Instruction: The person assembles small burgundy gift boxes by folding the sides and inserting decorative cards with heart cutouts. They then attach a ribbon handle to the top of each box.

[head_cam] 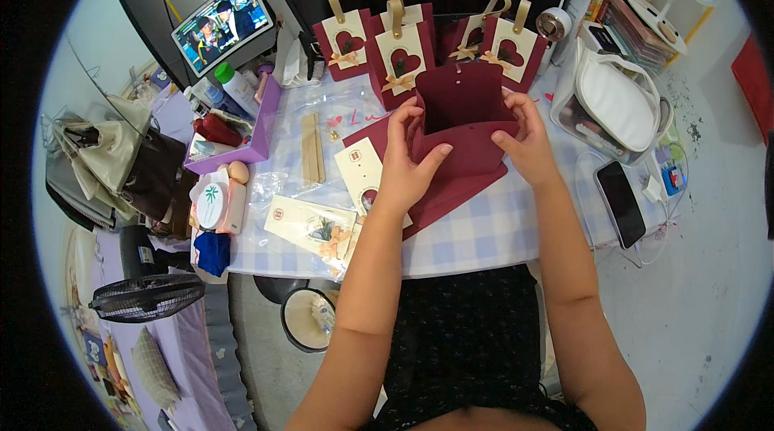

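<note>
Between my two hands is an open dark-red paper gift bag, its mouth facing up towards me. My left hand grips its left side, thumb on the near panel. On the right side, my right hand holds the edge in the same way. Below the bag lie flat dark-red paper pieces. Left of them are a cream card with a heart cutout and another cream card with peach ribbon bows. Beige strips and small gold studs lie further back.
Several finished gift bags with strap handles stand at the back. A purple organizer box and a lit tablet are on the left. To the right are a white clear-sided pouch and a phone. A bin stands below the table's front edge.
</note>
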